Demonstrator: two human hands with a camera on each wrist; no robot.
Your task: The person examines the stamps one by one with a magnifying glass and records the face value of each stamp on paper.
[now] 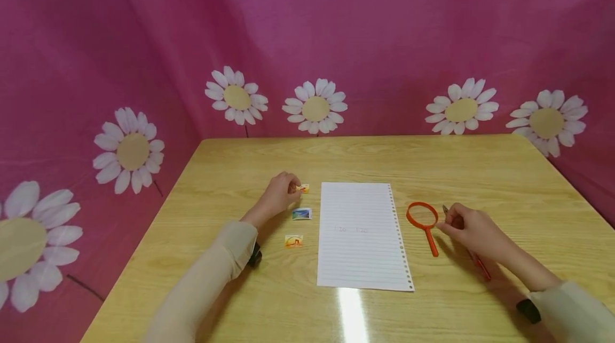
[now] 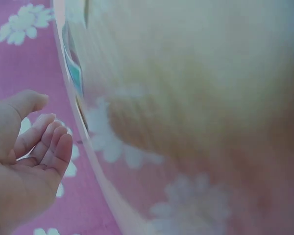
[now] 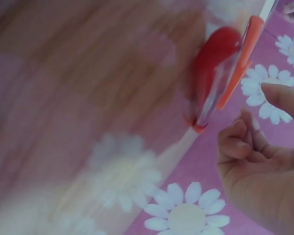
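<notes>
My left hand (image 1: pixel 281 193) is beside a small yellow-and-red stamp-like picture (image 1: pixel 304 189), fingertips at its left edge. In the left wrist view its fingers are loosely curled, thumb apart, with nothing between them. Nearer me lie a blue-green stamp-like picture (image 1: pixel 302 214) and a yellow-orange one (image 1: pixel 293 241). On the right, my right hand (image 1: pixel 478 231) hovers over a red pen (image 1: pixel 482 268), partly hidden beneath it. Its thumb tip comes close to a red-orange magnifying glass (image 1: pixel 431 241). The right wrist view shows that hand's fingers loosely bent and holding nothing.
A lined sheet of paper (image 1: pixel 360 268) with faint handwriting lies mid-table between the hands, its punched edge to the right. The wooden table (image 1: pixel 365 159) is bordered by a pink curtain (image 1: pixel 384 28) with white flowers at the back and sides.
</notes>
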